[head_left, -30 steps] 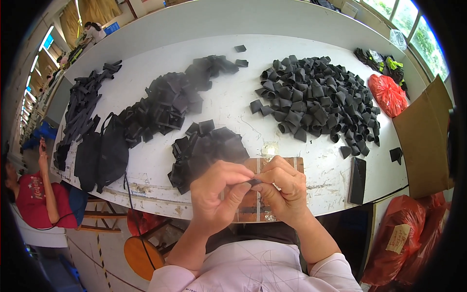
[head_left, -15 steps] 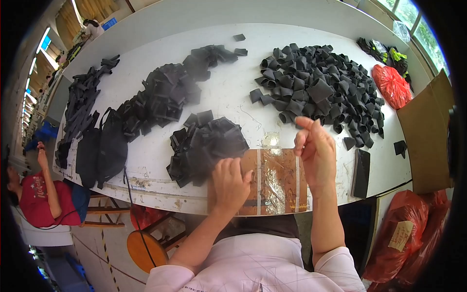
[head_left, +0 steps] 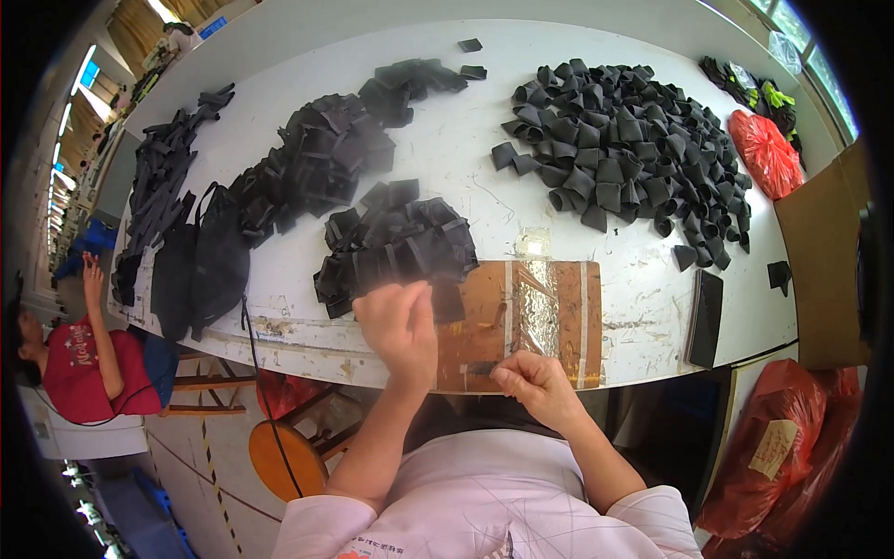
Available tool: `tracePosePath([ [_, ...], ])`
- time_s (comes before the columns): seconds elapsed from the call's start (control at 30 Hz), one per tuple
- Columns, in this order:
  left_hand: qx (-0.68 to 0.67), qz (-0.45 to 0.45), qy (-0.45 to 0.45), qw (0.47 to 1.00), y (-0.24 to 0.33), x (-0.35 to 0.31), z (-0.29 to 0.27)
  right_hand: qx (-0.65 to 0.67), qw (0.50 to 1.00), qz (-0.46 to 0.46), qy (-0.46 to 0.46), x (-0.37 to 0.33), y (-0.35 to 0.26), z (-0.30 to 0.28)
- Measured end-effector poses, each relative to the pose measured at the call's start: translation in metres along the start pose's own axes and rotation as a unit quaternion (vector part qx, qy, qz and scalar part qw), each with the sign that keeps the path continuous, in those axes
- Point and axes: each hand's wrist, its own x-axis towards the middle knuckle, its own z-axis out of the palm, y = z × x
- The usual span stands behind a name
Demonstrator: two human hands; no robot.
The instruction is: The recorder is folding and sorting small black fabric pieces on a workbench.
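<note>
My left hand [head_left: 400, 326] is at the near edge of a pile of flat black fabric pieces [head_left: 396, 238]. Its fingers are curled, slightly blurred, and one dark square fabric piece [head_left: 449, 303] shows at them, over a brown taped cardboard sheet [head_left: 577, 321]. Low over the front part of that cardboard is my right hand [head_left: 535, 387], thumb and fingers pinched together; whatever they hold, if anything, is hidden. Beyond the cardboard to the right spreads a large heap of black fabric loops [head_left: 615, 149].
More black pieces [head_left: 321, 149] trail across the white table [head_left: 447, 140], with black strips [head_left: 163, 177] farther left. A dark phone-like slab [head_left: 705, 319], a red plastic bag [head_left: 765, 154] and a cardboard box [head_left: 829, 252] are on the right. A person in red [head_left: 98, 368] sits at left.
My right hand has come down from beside the loop heap to the cardboard's front. My left hand has shifted left and curled at the pile. The whole view has shifted slightly.
</note>
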Motion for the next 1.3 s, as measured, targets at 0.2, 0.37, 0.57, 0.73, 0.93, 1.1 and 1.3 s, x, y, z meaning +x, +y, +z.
tracePosePath([
  [0.2,-0.257,-0.255,0.022,0.932,0.016,-0.003,-0.022,-0.147,0.987,-0.056,-0.039,0.002,-0.018,0.017],
  [0.37,-0.552,-0.466,0.005,0.692,0.021,-0.016,-0.033,-0.106,0.986,-0.125,0.024,-0.004,-0.018,0.028],
  [0.57,-0.557,-0.487,-0.118,0.663,0.029,-0.031,-0.038,-0.077,0.977,-0.177,0.092,-0.011,-0.024,0.026],
  [0.73,-0.436,-0.406,-0.353,0.721,0.036,-0.022,-0.043,-0.050,0.998,-0.030,0.032,-0.004,-0.027,0.018],
  [0.93,-0.587,-0.452,-0.189,0.645,0.046,-0.046,-0.049,0.382,0.918,0.070,0.077,-0.012,-0.014,0.023],
  [1.1,-0.460,-0.408,-0.210,0.760,0.057,-0.061,-0.049,0.403,0.910,0.068,0.063,-0.016,-0.013,0.024],
  [1.3,-0.458,-0.415,-0.209,0.758,0.059,-0.061,-0.046,0.396,0.916,0.055,0.018,-0.017,-0.003,0.020],
])
